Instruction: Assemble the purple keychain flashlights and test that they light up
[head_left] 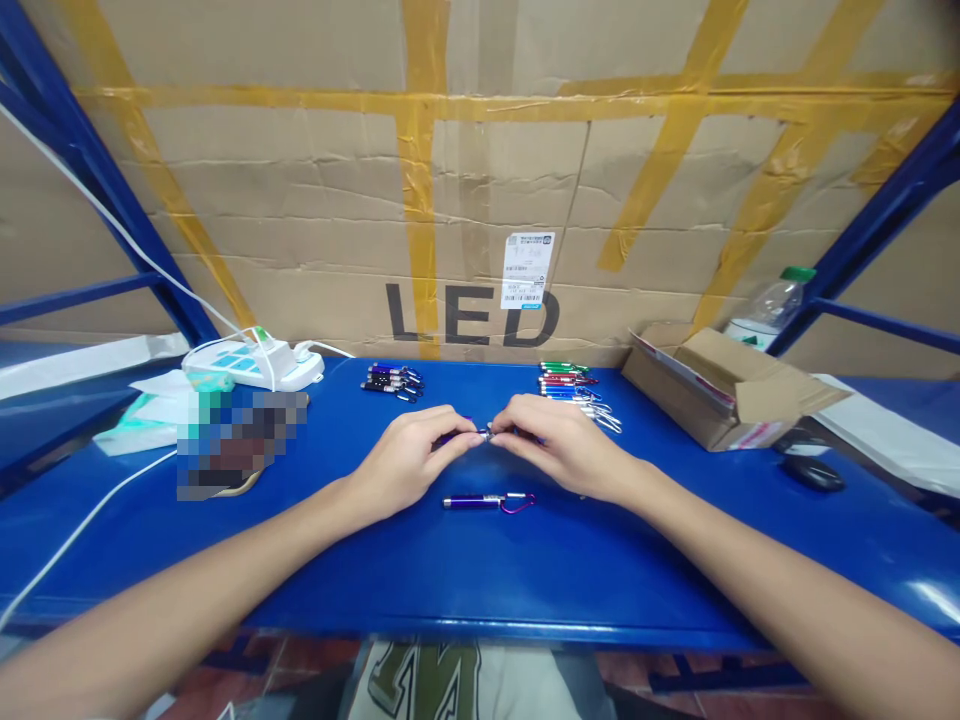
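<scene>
My left hand (409,452) and my right hand (564,440) meet above the middle of the blue table, thumbs and fingertips pinched together. Between them is a small penlight (484,433) with a metallic part at the fingertips. Dark purple-blue shows under the fingers of both hands, but most of it is covered. Just in front of the hands lies a purple penlight with a carabiner clip (472,502), its clip pointing right. Behind my left hand sits a group of black and purple penlights (390,382). Green, red, blue and silver penlights (566,382) lie in rows behind my right hand.
On the right stand an opened cardboard box (697,390), a plastic bottle (772,305) and a black computer mouse (813,473). A white power strip (255,362), packets and a pixelated object (240,445) occupy the left. A large taped carton (315,230) walls off the back.
</scene>
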